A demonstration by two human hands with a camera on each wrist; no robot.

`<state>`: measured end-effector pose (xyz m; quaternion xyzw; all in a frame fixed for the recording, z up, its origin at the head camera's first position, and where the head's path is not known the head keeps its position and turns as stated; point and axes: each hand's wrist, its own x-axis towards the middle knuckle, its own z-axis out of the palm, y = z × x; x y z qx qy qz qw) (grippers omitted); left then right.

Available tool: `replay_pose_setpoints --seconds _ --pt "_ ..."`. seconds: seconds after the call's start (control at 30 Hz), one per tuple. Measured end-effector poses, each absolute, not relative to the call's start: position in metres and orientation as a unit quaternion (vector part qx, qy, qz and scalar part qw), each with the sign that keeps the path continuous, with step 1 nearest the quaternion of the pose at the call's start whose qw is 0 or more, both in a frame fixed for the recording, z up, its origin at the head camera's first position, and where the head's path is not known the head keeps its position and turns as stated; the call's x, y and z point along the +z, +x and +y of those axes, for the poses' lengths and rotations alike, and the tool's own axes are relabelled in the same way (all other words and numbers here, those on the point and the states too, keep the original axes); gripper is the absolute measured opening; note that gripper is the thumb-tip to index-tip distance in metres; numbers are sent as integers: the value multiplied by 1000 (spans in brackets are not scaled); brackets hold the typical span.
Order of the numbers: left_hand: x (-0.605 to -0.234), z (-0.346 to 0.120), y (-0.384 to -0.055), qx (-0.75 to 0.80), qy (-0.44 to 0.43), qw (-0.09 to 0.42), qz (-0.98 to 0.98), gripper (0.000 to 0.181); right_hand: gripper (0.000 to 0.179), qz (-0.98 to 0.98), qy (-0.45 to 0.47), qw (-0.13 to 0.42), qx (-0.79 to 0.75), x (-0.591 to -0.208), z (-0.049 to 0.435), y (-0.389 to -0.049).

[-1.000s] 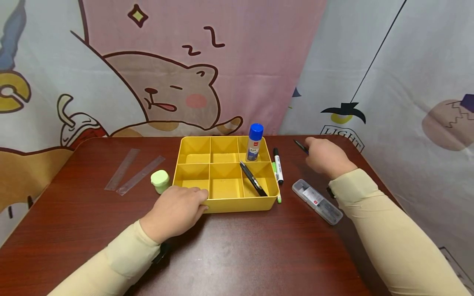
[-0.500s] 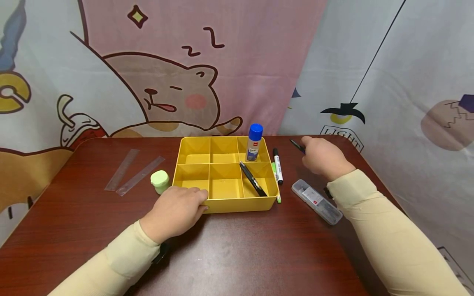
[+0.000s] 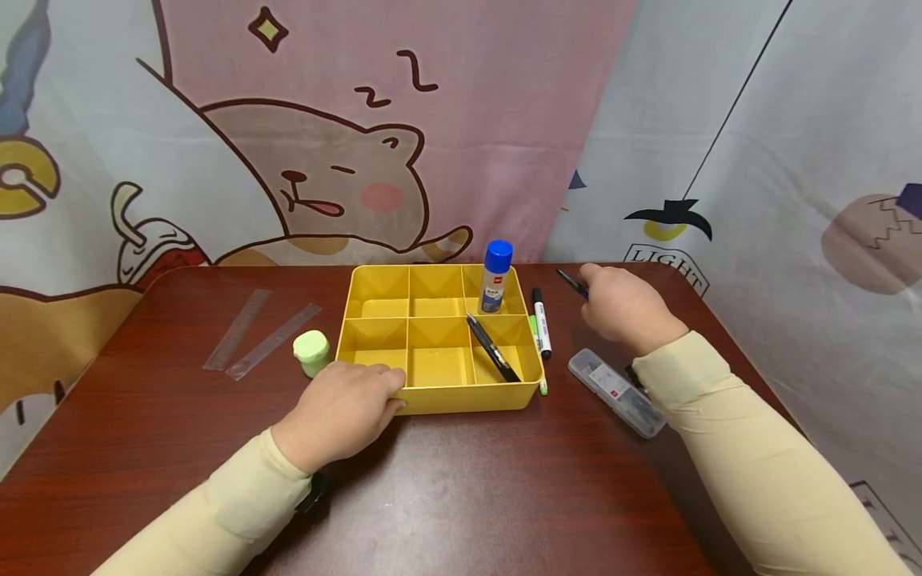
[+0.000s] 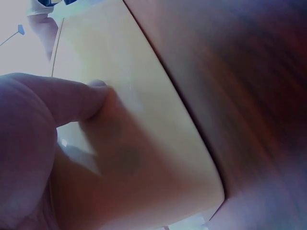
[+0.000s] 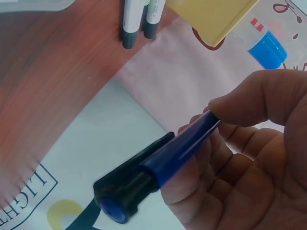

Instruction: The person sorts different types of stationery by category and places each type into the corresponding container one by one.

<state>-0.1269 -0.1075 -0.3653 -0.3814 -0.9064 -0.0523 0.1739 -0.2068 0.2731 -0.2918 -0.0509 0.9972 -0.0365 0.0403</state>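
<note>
My left hand (image 3: 344, 412) grips the near left corner of the yellow compartment tray (image 3: 464, 398), its thumb pressed flat on the outer wall (image 4: 139, 96) in the left wrist view. Above the table's far right part, my right hand (image 3: 623, 308) pinches a pen (image 3: 572, 283) between thumb and fingers. The right wrist view shows this pen with a dark blue barrel (image 5: 180, 148) and a black clip end. In the tray, a glue bottle with a blue cap (image 3: 495, 276) stands in the far right compartment. A black pen (image 3: 493, 349) leans in the near right one.
Right of the tray lie a black-capped white marker (image 3: 542, 324) and a green-and-white marker (image 3: 543, 386). A clear plastic case (image 3: 617, 393) lies further right. On the left are two clear rulers (image 3: 239, 330) and a small light green tub (image 3: 312, 354). A printed curtain hangs behind.
My right hand has shifted slightly left toward the tray, carrying the pen. The left hand and the tray have stayed where they were.
</note>
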Motion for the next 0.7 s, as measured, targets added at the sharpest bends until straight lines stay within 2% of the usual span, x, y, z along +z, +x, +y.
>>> replay_pose_setpoints --seconds 0.4,0.7 --pt "-366 -107 -127 -53 -380 177 -906 38 19 996 -63 20 -53 -288 260 -199" --pt "-367 -108 -128 -49 -381 178 -906 38 27 994 -70 19 -77 -285 248 -193"
